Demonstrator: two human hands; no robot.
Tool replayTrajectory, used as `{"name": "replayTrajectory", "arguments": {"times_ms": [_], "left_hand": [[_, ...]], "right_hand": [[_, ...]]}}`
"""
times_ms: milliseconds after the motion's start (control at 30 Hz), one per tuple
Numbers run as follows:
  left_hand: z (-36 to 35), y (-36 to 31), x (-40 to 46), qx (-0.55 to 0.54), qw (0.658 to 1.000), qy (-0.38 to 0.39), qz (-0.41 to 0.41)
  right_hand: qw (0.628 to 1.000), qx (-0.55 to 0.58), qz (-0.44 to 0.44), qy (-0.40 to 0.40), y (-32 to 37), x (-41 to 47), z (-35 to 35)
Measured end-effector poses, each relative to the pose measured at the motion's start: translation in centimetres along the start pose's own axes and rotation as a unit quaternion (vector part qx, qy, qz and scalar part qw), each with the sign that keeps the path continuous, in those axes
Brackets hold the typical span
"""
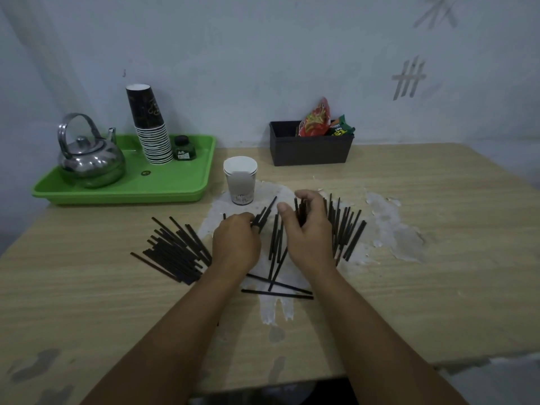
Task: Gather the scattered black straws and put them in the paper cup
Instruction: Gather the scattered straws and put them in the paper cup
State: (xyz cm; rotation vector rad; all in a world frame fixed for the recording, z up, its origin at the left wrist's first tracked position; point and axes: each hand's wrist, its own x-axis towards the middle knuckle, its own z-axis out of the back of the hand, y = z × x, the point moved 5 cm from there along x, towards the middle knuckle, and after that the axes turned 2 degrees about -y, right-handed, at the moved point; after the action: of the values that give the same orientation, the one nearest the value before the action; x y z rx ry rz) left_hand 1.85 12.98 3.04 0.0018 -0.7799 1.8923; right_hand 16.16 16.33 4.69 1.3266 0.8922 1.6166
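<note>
Black straws lie scattered over the table: a dense pile at the left (175, 252), a fan at the right (349, 229), several in the middle (276, 249) and two lying crosswise near me (277, 293). A white paper cup (240, 179) stands upright just behind them. My left hand (235, 244) pinches a few straws at its fingertips, in front of the cup. My right hand (306, 229) has its fingers curled round a small bunch of straws, held nearly upright, to the right of the cup.
A green tray (175, 182) at the back left carries a steel kettle (90, 159), a stack of dark paper cups (150, 127) and a small green bottle (184, 149). A black bin (309, 150) with snack packets stands against the wall. The tabletop has worn white patches.
</note>
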Motion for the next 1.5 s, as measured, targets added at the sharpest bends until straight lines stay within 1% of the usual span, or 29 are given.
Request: {"name": "replayTrajectory", "arguments": {"times_ms": [100,167,233,300,367,467,533,633,700,767,833,900,1000,1167,1333,1500], "left_hand": [[0.4,0.5,0.3,-0.054,0.998,-0.02,0.018],[0.8,0.6,0.5,-0.125,0.991,-0.032,0.036],[1.5,0.5,0.5,-0.231,0.97,-0.052,0.052],[2.3,0.2,0.3,-0.297,0.951,-0.071,0.047],[2.6,0.3,0.0,-0.33,0.941,-0.066,0.038],[1.7,1.0,-0.6,-0.344,0.938,-0.026,0.037],[1.2,1.3,-0.9,-0.328,0.944,-0.014,0.039],[1.6,1.1,-0.8,-0.295,0.954,-0.044,0.028],[1.9,0.7,-0.2,-0.258,0.965,-0.054,0.018],[1.7,0.7,0.5,-0.184,0.982,-0.026,0.019],[1.0,0.8,0.9,-0.086,0.996,0.029,0.021],[0.1,0.7,1.0,-0.002,0.997,0.079,0.004],[-0.6,0.4,0.9,0.077,0.992,0.096,-0.014],[-1.1,-0.2,1.3,0.11,0.989,0.102,0.011],[-1.0,-1.0,1.6,0.14,0.984,0.11,0.008],[-1.4,-1.4,1.1,0.165,0.976,0.139,0.004]], "right_hand": [[0.999,-0.019,-0.016,0.023,-0.8,-0.2,-0.4],[0.999,-0.012,-0.025,0.024,-1.0,-0.1,-0.4],[1.0,0.008,-0.023,0.01,-0.7,-0.1,-0.1],[0.999,0.025,-0.022,0.003,-0.4,-0.1,0.0],[0.999,0.029,-0.029,0.014,-0.6,-0.2,-0.3],[0.998,0.001,-0.044,0.036,-1.3,-0.4,-0.7],[0.998,-0.009,-0.044,0.04,-1.4,-0.4,-0.8],[0.999,-0.003,-0.045,0.016,-0.9,-0.2,-0.3],[0.999,-0.02,-0.049,-0.009,-0.8,0.2,0.3],[0.997,-0.053,-0.055,-0.029,-0.8,0.7,1.0],[0.994,-0.078,-0.067,-0.044,-0.9,1.1,1.8],[0.991,-0.094,-0.075,-0.056,-1.2,1.6,2.6],[0.989,-0.103,-0.087,-0.062,-1.6,1.8,3.4],[0.987,-0.113,-0.098,-0.058,-1.9,1.4,3.7],[0.985,-0.127,-0.105,-0.051,-2.1,1.4,3.6],[0.986,-0.108,-0.117,-0.056,-2.0,1.3,3.7]]}}
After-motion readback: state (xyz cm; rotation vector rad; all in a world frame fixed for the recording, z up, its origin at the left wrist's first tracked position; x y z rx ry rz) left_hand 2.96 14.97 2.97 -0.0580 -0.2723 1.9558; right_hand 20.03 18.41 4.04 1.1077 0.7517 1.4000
